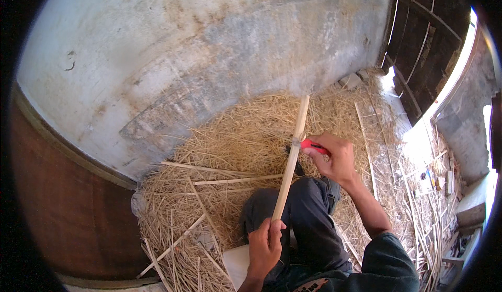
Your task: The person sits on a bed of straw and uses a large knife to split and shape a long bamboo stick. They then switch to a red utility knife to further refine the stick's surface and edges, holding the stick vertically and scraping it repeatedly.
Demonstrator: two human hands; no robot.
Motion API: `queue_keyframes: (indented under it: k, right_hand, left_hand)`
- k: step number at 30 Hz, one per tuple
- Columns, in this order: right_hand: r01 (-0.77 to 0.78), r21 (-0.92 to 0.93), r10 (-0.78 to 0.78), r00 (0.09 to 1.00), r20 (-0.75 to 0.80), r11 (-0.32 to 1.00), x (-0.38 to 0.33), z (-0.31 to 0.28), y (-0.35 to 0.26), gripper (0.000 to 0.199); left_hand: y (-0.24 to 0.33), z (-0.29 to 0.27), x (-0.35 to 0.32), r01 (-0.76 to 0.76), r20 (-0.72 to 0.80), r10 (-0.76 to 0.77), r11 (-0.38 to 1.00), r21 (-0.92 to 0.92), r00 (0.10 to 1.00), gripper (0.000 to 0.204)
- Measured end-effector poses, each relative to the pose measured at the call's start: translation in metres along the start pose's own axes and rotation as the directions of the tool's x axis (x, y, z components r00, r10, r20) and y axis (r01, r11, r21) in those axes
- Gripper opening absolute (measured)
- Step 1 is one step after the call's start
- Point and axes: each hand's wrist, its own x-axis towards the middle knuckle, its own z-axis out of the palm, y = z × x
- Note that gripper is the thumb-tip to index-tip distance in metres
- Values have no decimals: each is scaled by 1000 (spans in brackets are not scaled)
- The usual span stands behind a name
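My left hand (265, 244) is closed round the near end of a long, pale strip of split bamboo or wood (291, 174). The strip slants up and away over my knees, its far end close to the wall. In my right hand (334, 157) is a red-handled knife (315, 146), gripped by its handle. Its working end meets the strip's upper part, where a small curl of shaving shows. The blade itself is too small to make out clearly.
Straw-like shavings (230, 127) cover the floor around my dark-trousered legs (308, 208). Loose pale strips (178, 245) lie to the left, more to the right (366, 150). A stained wall (209, 46) rises ahead; a dark plank door (429, 35) stands at far right.
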Motion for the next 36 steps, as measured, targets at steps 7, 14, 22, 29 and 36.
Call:
queue_keyframes:
  k: [7,14,22,29,36]
  right_hand:
    - [-209,-64,203,975,-88,976,29,-2,41,30]
    - [-344,-319,383,921,66,883,40,-28,94,34]
    - [40,110,-53,992,116,993,-32,15,-11,23]
    - [184,94,-199,962,188,978,-45,13,-48,27]
    - [69,39,-72,994,86,997,-33,12,-26,25]
  left_hand:
    - [-16,-9,-21,110,84,-112,993,30,990,31]
    - [-45,-23,-41,315,150,-300,945,-88,942,33]
    - [-31,-9,10,221,61,-213,913,-342,975,32]
    - [-9,1,20,148,72,-133,943,-299,989,35]
    - [-2,-5,10,242,159,-197,906,-348,967,36]
